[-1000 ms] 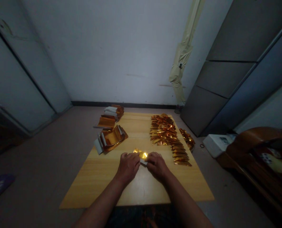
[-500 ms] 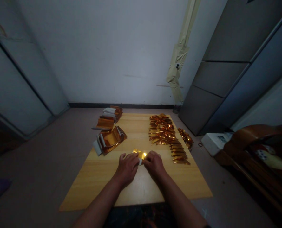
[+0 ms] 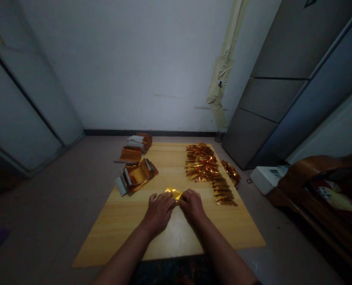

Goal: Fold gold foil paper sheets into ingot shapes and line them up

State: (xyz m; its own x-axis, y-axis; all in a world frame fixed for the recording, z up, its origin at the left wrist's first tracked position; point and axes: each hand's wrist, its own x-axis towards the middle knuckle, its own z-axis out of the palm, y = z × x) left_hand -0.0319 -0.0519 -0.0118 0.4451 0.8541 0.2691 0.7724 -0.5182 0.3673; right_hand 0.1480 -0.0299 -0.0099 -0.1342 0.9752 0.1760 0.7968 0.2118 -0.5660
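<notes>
A small sheet of gold foil paper (image 3: 174, 193) lies on the wooden table (image 3: 176, 233), between my two hands. My left hand (image 3: 160, 209) grips its left part, fingertips bent over the near edge and thumb out to the side. At the right end, my right hand (image 3: 193, 203) is closed, with thumb and fingers pinching the foil. The fingers cover much of the paper, so its exact folds are hidden. Beyond my left hand sits a stack of curled gold foil sheets (image 3: 138, 174) with pale backs.
Rows of folded gold foil pieces (image 3: 202, 162) fill the table's right side, the nearer row (image 3: 223, 190) reaching the edge. More foil pieces (image 3: 231, 171) lie past that edge. Another sheet stack (image 3: 140, 142) is at the far left. A wooden seat (image 3: 309, 198) stands right.
The pale strip under the gold foil paper, visible between my fingers before, no longer shows. My hands stay in nearly the same place, and the view shifts slightly.
</notes>
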